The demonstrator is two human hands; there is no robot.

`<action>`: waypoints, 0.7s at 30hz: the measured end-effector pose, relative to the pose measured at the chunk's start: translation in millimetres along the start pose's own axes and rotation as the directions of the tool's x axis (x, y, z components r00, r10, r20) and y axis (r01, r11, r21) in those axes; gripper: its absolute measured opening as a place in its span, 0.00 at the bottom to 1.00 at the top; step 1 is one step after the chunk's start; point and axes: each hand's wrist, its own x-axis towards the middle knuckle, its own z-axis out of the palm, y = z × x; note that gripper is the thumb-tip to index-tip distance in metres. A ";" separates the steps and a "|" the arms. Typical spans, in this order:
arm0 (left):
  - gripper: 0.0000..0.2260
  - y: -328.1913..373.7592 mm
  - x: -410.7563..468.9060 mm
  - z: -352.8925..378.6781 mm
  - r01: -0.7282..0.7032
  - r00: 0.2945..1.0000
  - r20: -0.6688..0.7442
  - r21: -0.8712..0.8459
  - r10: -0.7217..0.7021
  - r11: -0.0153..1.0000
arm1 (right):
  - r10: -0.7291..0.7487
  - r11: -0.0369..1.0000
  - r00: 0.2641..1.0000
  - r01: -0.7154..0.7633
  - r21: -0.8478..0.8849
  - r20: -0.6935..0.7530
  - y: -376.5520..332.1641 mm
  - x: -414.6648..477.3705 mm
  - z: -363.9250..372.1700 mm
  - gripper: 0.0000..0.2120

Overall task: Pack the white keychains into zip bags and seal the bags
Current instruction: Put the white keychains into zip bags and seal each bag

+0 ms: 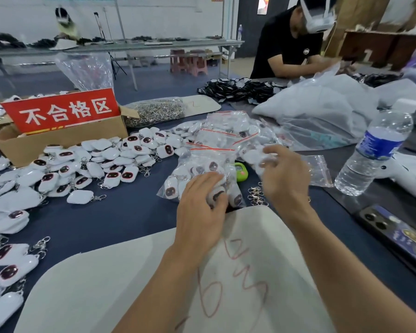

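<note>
Loose white keychains (87, 164) with dark oval faces lie heaped on the dark blue table at the left. Filled clear zip bags (216, 138) with red seal strips pile up at the centre. My left hand (199, 207) grips a white keychain (216, 194) beside a filled bag (178, 186) at the near edge of that pile. My right hand (283, 176) hovers over the bags with fingers spread and relaxed, touching the plastic of a bag (257, 157). An empty zip bag (320, 169) lies just right of it.
A cardboard box (65, 140) with a red sign stands at the back left. A water bottle (375, 152), a phone (394, 236) and large plastic sacks (322, 111) are at the right. A white sheet (130, 284) lies near me. Another person works across the table.
</note>
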 end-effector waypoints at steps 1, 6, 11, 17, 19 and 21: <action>0.18 3.0 2.3 -4.6 0.080 0.997 -0.009 -0.127 -0.082 0.989 | 0.009 0.975 0.998 -0.022 0.222 0.060 -18.1 -12.4 2.9 0.23; 0.20 2.7 21.2 -47.0 0.348 0.918 0.103 -0.674 -0.384 0.651 | -0.023 0.375 0.823 -0.519 0.768 0.567 -72.3 -46.8 21.8 0.26; 0.09 -31.9 19.2 -119.2 0.480 0.869 0.255 -0.643 -0.424 0.597 | -0.033 0.345 0.650 -0.705 0.619 0.759 -93.4 -55.8 59.5 0.24; 0.08 -68.8 -4.0 -169.4 0.578 0.766 0.174 -0.608 -0.619 0.544 | 0.084 0.653 0.721 -0.561 0.509 0.687 -103.0 -67.9 108.5 0.17; 0.09 -79.1 -6.2 -174.9 0.606 0.735 0.168 -0.597 -0.657 0.525 | 0.099 0.713 0.789 -0.481 0.510 0.606 -96.5 -74.3 119.1 0.14; 0.04 -84.8 -5.7 -175.5 0.578 0.719 0.071 -0.615 -0.692 0.537 | 0.046 0.806 0.897 -0.293 0.514 0.439 -90.4 -81.9 121.1 0.13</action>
